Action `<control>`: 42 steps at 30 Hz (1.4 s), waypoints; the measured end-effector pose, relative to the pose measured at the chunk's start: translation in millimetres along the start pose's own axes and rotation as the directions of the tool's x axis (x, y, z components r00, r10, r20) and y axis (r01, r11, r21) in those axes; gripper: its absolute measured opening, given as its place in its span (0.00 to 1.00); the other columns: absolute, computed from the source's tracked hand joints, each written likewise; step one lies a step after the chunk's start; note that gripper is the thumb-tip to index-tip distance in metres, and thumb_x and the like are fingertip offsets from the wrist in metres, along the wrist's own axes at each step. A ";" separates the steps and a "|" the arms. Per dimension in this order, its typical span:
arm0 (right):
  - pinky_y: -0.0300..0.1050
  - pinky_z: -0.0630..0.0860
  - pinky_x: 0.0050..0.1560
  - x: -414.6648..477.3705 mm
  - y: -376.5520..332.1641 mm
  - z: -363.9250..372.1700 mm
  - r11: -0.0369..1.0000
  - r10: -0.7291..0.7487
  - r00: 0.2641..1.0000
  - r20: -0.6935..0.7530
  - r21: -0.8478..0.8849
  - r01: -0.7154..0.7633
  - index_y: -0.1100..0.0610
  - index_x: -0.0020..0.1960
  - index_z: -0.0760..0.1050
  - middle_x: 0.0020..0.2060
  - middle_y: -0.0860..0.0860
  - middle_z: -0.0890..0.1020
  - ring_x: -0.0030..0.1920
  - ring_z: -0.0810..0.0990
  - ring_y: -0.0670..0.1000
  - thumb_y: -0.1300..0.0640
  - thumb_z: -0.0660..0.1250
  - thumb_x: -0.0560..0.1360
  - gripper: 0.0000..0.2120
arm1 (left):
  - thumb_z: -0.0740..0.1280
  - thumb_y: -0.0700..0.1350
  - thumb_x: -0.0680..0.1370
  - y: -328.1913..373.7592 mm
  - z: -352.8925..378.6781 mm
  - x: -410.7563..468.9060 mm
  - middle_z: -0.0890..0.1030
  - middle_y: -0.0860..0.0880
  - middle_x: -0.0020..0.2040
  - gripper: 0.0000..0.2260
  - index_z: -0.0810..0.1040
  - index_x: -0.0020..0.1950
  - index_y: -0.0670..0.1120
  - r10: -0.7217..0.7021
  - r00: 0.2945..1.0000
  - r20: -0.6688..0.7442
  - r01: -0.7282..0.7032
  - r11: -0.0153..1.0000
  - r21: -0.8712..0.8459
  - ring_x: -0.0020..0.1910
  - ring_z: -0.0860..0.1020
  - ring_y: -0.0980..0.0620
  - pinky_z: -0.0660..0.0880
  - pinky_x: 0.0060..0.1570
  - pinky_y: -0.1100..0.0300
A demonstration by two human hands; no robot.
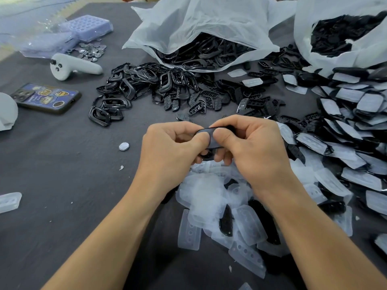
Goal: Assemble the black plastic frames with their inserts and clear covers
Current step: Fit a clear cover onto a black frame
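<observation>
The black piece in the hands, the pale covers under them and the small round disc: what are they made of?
Black piece: seemingly hard plastic, glossy; light glints along its curved rim.
Pale covers: translucent, frosted, perhaps soft plastic or silicone; dark parts show through.
Round disc: probably metal, judging by its silvery sheen.

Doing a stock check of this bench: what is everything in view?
frames: many, black, heap centre back
frame bag: one, white, behind heap
second bag: one, white, back right
inserts: many, black, centre
clear covers: many, translucent, near
covered pieces: many, black and clear, right
silver discs: many, silver, back left
trays: some, bluish, back left
controller: one, white, left
phone: one, dark, left
held piece: one, black, between both grips
left grip: one, pinches held piece
right grip: one, pinches held piece
</observation>
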State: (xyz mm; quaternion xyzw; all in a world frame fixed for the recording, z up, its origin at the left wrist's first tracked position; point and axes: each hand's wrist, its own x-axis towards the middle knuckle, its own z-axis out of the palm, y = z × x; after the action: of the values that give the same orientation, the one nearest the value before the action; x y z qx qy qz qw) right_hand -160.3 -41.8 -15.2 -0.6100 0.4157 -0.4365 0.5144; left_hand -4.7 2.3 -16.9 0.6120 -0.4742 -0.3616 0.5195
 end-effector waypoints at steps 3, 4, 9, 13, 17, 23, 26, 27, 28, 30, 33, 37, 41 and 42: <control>0.42 0.78 0.28 0.0 -0.5 -0.8 0.998 0.031 0.998 0.058 0.058 -0.035 0.57 0.47 0.84 0.33 0.60 0.85 0.28 0.83 0.55 0.68 0.65 0.81 0.11 | 0.75 0.40 0.75 -1.7 -1.8 2.4 0.85 0.45 0.31 0.06 0.89 0.42 0.50 -0.002 1.000 0.009 0.002 0.999 -0.040 0.25 0.79 0.52 0.75 0.28 0.62; 0.42 0.79 0.29 0.2 -0.4 -1.6 0.996 0.043 0.996 0.072 0.077 -0.049 0.58 0.48 0.83 0.33 0.60 0.85 0.29 0.84 0.55 0.68 0.63 0.82 0.12 | 0.74 0.41 0.73 -1.1 -1.9 2.4 0.84 0.44 0.31 0.05 0.89 0.41 0.50 -0.005 1.000 0.007 0.005 0.999 -0.052 0.25 0.79 0.52 0.75 0.27 0.62; 0.44 0.82 0.34 0.3 -1.1 -4.0 0.995 0.049 0.993 0.104 0.080 -0.058 0.57 0.54 0.83 0.36 0.58 0.86 0.33 0.86 0.56 0.68 0.64 0.81 0.11 | 0.75 0.41 0.75 -2.2 -1.0 2.3 0.84 0.44 0.31 0.07 0.89 0.42 0.52 0.001 1.000 -0.026 -0.002 0.999 -0.038 0.25 0.79 0.53 0.74 0.26 0.62; 0.42 0.82 0.36 0.0 -0.5 -2.2 0.998 0.030 0.998 0.054 0.049 -0.032 0.55 0.55 0.84 0.36 0.56 0.87 0.33 0.86 0.53 0.73 0.67 0.77 0.16 | 0.74 0.40 0.76 -3.0 -1.8 2.8 0.85 0.45 0.33 0.07 0.90 0.43 0.51 0.014 1.000 0.007 -0.014 0.998 -0.067 0.27 0.79 0.52 0.76 0.29 0.61; 0.40 0.82 0.34 1.9 -2.1 -6.2 0.989 0.086 0.996 0.021 0.122 -0.088 0.58 0.54 0.84 0.34 0.58 0.86 0.32 0.86 0.52 0.75 0.67 0.77 0.15 | 0.70 0.38 0.73 -2.1 -4.9 2.8 0.87 0.45 0.37 0.12 0.90 0.48 0.51 0.003 0.994 0.107 0.013 0.989 -0.144 0.32 0.80 0.52 0.78 0.34 0.61; 0.40 0.82 0.42 -2.3 -3.9 -5.5 0.994 0.001 1.000 -0.004 -0.109 -0.002 0.52 0.57 0.84 0.40 0.49 0.88 0.37 0.86 0.46 0.69 0.72 0.72 0.18 | 0.70 0.30 0.75 -2.3 -1.0 4.6 0.85 0.44 0.32 0.18 0.90 0.45 0.53 -0.041 0.999 -0.002 0.040 0.988 -0.151 0.27 0.79 0.51 0.77 0.30 0.62; 0.28 0.74 0.51 -8.2 -3.8 -2.4 0.863 -0.164 0.986 0.022 -0.481 0.154 0.45 0.60 0.82 0.49 0.39 0.85 0.47 0.81 0.38 0.63 0.78 0.68 0.24 | 0.69 0.29 0.74 -3.6 -0.6 4.5 0.84 0.43 0.32 0.17 0.90 0.46 0.50 -0.095 0.995 -0.003 0.094 0.986 -0.137 0.27 0.78 0.51 0.75 0.29 0.62; 0.27 0.73 0.53 -8.9 -4.7 -1.3 0.829 -0.187 0.982 0.036 -0.530 0.178 0.45 0.59 0.83 0.50 0.39 0.84 0.49 0.80 0.39 0.62 0.78 0.68 0.23 | 0.68 0.29 0.74 -4.1 -0.2 4.0 0.84 0.43 0.32 0.16 0.90 0.46 0.48 -0.107 0.994 0.011 0.108 0.985 -0.135 0.28 0.78 0.51 0.75 0.28 0.63; 0.28 0.72 0.53 -9.2 -5.9 -0.9 0.820 -0.189 0.981 0.044 -0.542 0.183 0.44 0.58 0.83 0.50 0.41 0.84 0.49 0.80 0.40 0.62 0.78 0.68 0.22 | 0.68 0.30 0.73 -4.3 0.7 3.4 0.84 0.43 0.32 0.16 0.90 0.47 0.48 -0.114 0.993 0.015 0.115 0.984 -0.135 0.28 0.78 0.51 0.75 0.28 0.63; 0.27 0.73 0.51 -7.7 -7.4 -3.7 0.833 -0.170 0.985 0.039 -0.529 0.164 0.44 0.55 0.84 0.47 0.41 0.85 0.49 0.81 0.39 0.60 0.79 0.68 0.19 | 0.69 0.35 0.74 -5.2 2.8 2.4 0.86 0.46 0.34 0.13 0.90 0.48 0.49 -0.093 0.995 -0.034 0.089 0.989 -0.120 0.30 0.81 0.51 0.78 0.32 0.62; 0.18 0.68 0.46 -0.8 -9.6 -24.8 0.812 -0.152 0.988 -0.027 -0.574 0.109 0.44 0.54 0.85 0.40 0.33 0.82 0.48 0.79 0.29 0.58 0.80 0.67 0.18 | 0.72 0.53 0.72 -7.9 1.0 2.0 0.88 0.57 0.39 0.08 0.89 0.49 0.58 0.027 0.985 -0.171 -0.017 0.998 0.060 0.40 0.86 0.59 0.80 0.43 0.64; 0.31 0.73 0.59 17.5 -12.3 -82.6 0.702 -0.223 0.898 -0.380 -0.702 -0.123 0.49 0.67 0.81 0.51 0.45 0.85 0.55 0.83 0.47 0.54 0.77 0.72 0.23 | 0.72 0.56 0.73 -11.7 -3.3 6.6 0.86 0.66 0.47 0.13 0.86 0.57 0.62 0.091 0.974 -0.206 -0.031 0.961 0.275 0.45 0.84 0.64 0.74 0.47 0.76; 0.58 0.67 0.74 17.5 -16.1 -98.8 0.634 -0.193 0.820 -0.539 -0.706 -0.315 0.55 0.77 0.68 0.70 0.58 0.76 0.72 0.72 0.61 0.54 0.77 0.73 0.36 | 0.70 0.53 0.76 -17.3 -4.6 16.2 0.82 0.63 0.62 0.18 0.81 0.67 0.62 0.094 0.975 -0.204 0.004 0.901 0.435 0.56 0.80 0.62 0.69 0.55 0.72; 0.56 0.68 0.74 16.2 -14.8 -89.6 0.640 -0.184 0.856 -0.482 -0.720 -0.268 0.54 0.75 0.70 0.69 0.56 0.77 0.71 0.73 0.59 0.55 0.77 0.74 0.32 | 0.69 0.52 0.77 -18.8 -4.2 18.6 0.80 0.60 0.67 0.19 0.80 0.68 0.62 0.097 0.974 -0.203 0.010 0.883 0.469 0.60 0.78 0.60 0.68 0.59 0.67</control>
State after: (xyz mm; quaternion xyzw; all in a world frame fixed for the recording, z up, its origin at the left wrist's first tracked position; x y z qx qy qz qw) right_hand -241.0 -79.1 9.3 -0.6192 0.6965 -0.3521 0.0865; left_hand 8.5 -14.0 -33.6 0.7443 -0.5003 -0.1547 0.4144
